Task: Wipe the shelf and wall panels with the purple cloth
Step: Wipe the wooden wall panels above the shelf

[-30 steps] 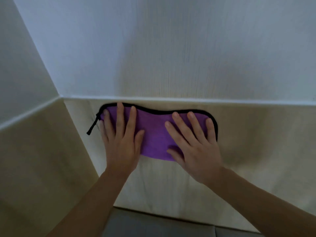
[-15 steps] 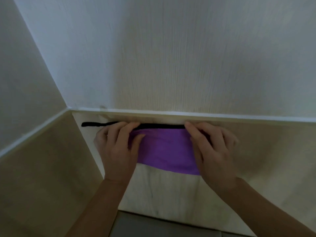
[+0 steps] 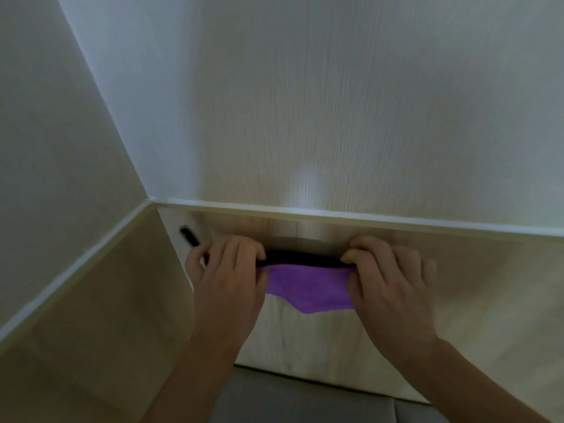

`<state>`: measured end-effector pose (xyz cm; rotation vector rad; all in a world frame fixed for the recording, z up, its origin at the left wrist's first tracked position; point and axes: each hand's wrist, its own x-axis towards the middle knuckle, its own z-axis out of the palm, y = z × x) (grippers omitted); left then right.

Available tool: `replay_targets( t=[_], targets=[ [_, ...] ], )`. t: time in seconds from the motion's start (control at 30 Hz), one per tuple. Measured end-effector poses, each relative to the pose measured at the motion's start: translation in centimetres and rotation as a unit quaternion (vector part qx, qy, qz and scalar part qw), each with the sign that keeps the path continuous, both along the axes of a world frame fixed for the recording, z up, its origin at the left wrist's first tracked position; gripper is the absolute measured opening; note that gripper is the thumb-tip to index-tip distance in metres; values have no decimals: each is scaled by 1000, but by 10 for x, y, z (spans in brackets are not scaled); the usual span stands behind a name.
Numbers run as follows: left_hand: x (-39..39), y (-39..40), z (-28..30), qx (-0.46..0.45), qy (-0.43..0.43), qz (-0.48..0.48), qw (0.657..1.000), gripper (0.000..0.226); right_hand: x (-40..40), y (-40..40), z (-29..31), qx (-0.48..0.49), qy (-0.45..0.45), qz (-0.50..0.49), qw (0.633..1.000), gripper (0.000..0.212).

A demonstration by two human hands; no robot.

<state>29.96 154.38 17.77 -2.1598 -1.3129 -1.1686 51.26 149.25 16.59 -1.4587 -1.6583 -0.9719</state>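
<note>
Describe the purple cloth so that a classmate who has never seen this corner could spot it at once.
Find the pale wood-grain back panel beneath the white ledge. Against it, the left hand and right hand grip a purple cloth by its black-trimmed top edge. It is the only bright colour among beige surfaces.

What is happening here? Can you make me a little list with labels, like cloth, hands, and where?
cloth: purple cloth with a black edge, held against the back panel
left hand: left hand grips the cloth's left end, fingers curled over the top edge
right hand: right hand grips the cloth's right end the same way
where: just below the white ledge, near the left corner
loop: black loop sticks out up and left of the left hand
other: side panel on the left
</note>
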Motion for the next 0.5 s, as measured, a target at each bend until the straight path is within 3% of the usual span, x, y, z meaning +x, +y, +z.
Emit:
replay_targets(
  t=[0.17,0.3,0.43,0.5],
  targets=[
    [-21,-16,0,-106,22,-5,994,48,-13,-9,10,-108,-49,9,993,28],
    [-53,-26,-5,-230,-29,-63,971,32,-28,-10,28,-189,-41,32,981,43],
    [-83,-48,12,-386,-145,-49,910,29,-51,-17,57,-298,-3,36,954,47],
    [-97,-63,29,-390,-156,-34,907,24,-65,-20,70,-340,19,28,940,48]
  ],
)
